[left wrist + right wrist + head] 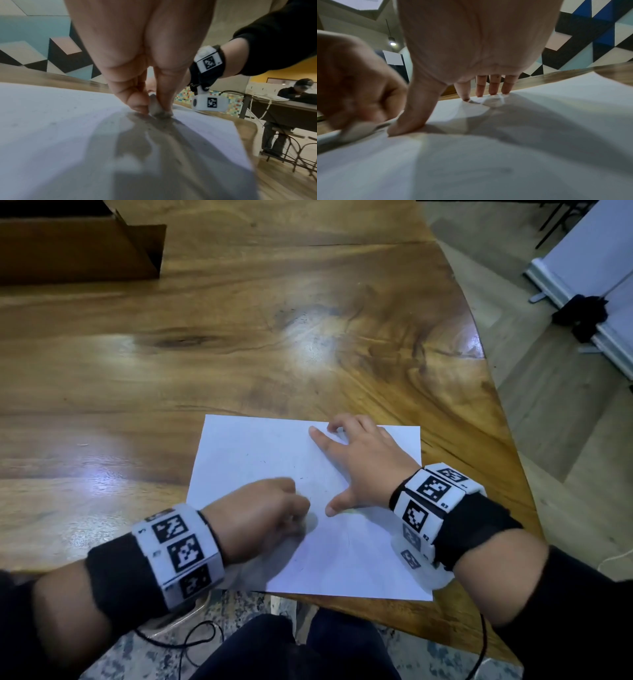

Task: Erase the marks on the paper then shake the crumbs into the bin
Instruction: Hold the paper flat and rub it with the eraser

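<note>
A white sheet of paper [260, 453] lies on the wooden table [205, 354] near its front edge, with faint pencil marks and small dark crumbs around its middle. My left hand [274, 508] pinches a small whitish eraser [155, 108] between thumb and fingers, its tip pressed on the paper [51, 121]. My right hand [359, 460] lies spread on the sheet's right half, thumb and fingertips [493, 90] pressing the paper [539, 121] down. In the right wrist view the left hand [356, 94] appears blurred at the left, with the eraser [358, 131] under it.
A brown cardboard box [78, 244] stands at the table's far left. The table's curved right edge [493, 392] drops to the floor. A white roll-up stand [582, 285] lies on the floor at the far right. A seated person [291, 94] is at another table.
</note>
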### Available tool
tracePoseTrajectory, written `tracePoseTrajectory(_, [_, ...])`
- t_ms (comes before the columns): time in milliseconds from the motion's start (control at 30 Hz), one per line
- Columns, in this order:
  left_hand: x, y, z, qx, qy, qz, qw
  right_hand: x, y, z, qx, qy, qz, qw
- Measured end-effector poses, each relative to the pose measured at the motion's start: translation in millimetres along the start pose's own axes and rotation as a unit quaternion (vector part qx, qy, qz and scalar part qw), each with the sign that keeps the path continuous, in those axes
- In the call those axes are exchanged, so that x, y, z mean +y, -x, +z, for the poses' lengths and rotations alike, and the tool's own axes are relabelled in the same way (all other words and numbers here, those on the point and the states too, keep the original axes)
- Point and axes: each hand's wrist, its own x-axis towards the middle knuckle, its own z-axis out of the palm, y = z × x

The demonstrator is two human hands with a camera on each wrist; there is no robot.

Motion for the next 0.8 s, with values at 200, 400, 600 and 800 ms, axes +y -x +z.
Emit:
tracePoseTrajectory(200, [5, 0, -9, -0.037, 0.013, -0.074, 0.996, 14, 6, 0, 0.006, -0.102, 0.023, 0.995])
tracePoseTrajectory(400, [-13, -55, -57, 0.093, 0.026, -0.177, 0.98, 14, 6, 2, 0.006, -0.08, 0.008, 0.997])
tracePoseTrajectory(600, [-12, -71, -46, 0.159, 0.009, -0.196, 0.968, 14, 8, 2, 0.002, -0.071, 0.007, 0.997])
tracePoseTrajectory(800, [-12, -70, -56, 0.075, 0.009, -0.173, 0.982, 12, 5, 3, -0.001, -0.041, 0.007, 0.999])
